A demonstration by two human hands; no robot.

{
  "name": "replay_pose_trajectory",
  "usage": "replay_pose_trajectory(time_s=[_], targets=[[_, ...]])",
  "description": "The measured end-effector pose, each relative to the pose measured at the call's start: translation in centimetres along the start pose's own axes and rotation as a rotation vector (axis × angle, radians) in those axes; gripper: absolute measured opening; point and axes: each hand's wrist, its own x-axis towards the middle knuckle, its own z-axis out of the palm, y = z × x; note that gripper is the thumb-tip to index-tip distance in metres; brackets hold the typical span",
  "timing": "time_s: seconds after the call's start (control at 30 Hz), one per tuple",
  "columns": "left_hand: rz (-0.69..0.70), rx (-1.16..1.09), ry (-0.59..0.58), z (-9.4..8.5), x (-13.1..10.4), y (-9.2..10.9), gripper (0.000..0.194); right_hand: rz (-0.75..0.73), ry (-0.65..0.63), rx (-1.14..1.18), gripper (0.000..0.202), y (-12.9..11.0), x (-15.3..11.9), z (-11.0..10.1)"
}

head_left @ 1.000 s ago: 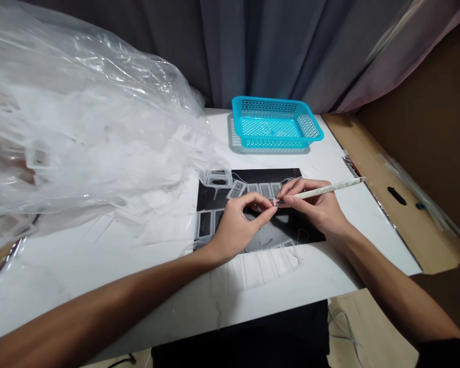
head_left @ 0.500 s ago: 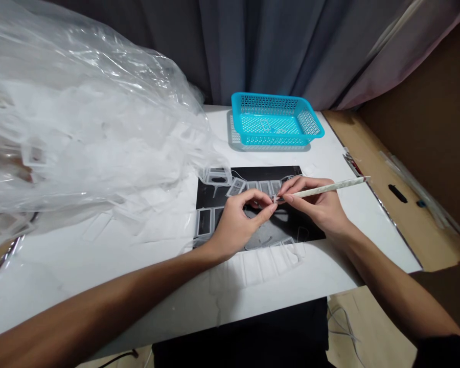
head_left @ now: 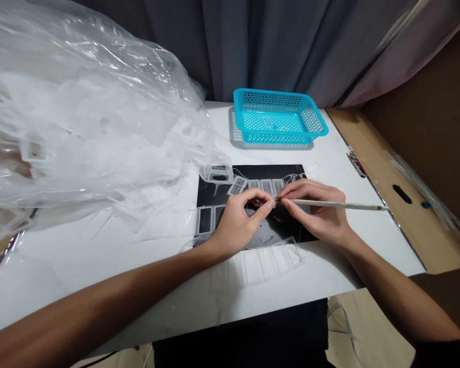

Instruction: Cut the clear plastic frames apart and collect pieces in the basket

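Observation:
My left hand (head_left: 239, 220) is closed over the black sheet (head_left: 281, 170), thumb and index finger pinching a small clear plastic piece (head_left: 273, 198) that the fingers mostly cover. In my right hand (head_left: 324, 212) is a slim tool with a long pale handle (head_left: 348, 206), held like a pen. Its tip meets the piece at my left fingertips; the tip's kind is too small to make out. Beyond my hands, clear rectangular plastic frames (head_left: 266, 186) lie in a row on the sheet. More frames (head_left: 264, 263) overlap along its near edge, and others (head_left: 205, 220) sit at its left.
A large clear plastic bag (head_left: 111, 117) full of whitish pieces covers the table's left side. At the back stands a blue perforated basket (head_left: 279, 138) with a few clear pieces inside. A small red-and-metal tool (head_left: 356, 162) lies by the right edge of the white table (head_left: 379, 240).
The tool's rear end has swung down and toward me, so the handle now lies nearly level. My right hand has turned with it; my left hand keeps its pinch almost in place.

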Motion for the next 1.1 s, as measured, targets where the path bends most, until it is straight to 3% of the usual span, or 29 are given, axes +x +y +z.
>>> replay_pose_trajectory(time_s=[0.23,0.53,0.7,0.8,0.9,0.97,1.1], targets=[[0.008,-0.021,-0.001,-0.1,0.0,-0.3,0.013,-0.129,0.034,-0.132,0.011,-0.1,0.0,-0.1],[0.006,-0.027,0.007,0.0,0.1,-0.5,0.012,-0.045,0.064,-0.059,0.012,-0.2,0.2,-0.4],[0.017,-0.023,0.026,0.0,0.1,-0.6,0.010,0.116,0.033,0.228,0.006,0.3,0.4,-0.7],[0.036,-0.023,0.044,0.0,0.0,-0.6,0.010,0.252,0.150,0.438,0.010,0.9,0.6,-1.0],[0.061,-0.022,0.060,0.0,0.0,-0.7,0.009,0.314,0.243,0.412,0.015,1.3,0.7,-1.2],[0.080,-0.016,0.074,0.1,0.1,-0.8,0.009,0.303,0.205,0.293,0.014,1.3,0.6,-1.3],[0.099,0.001,0.111,0.2,0.1,-1.0,0.005,0.228,-0.014,0.103,0.016,1.0,0.2,-1.3]])
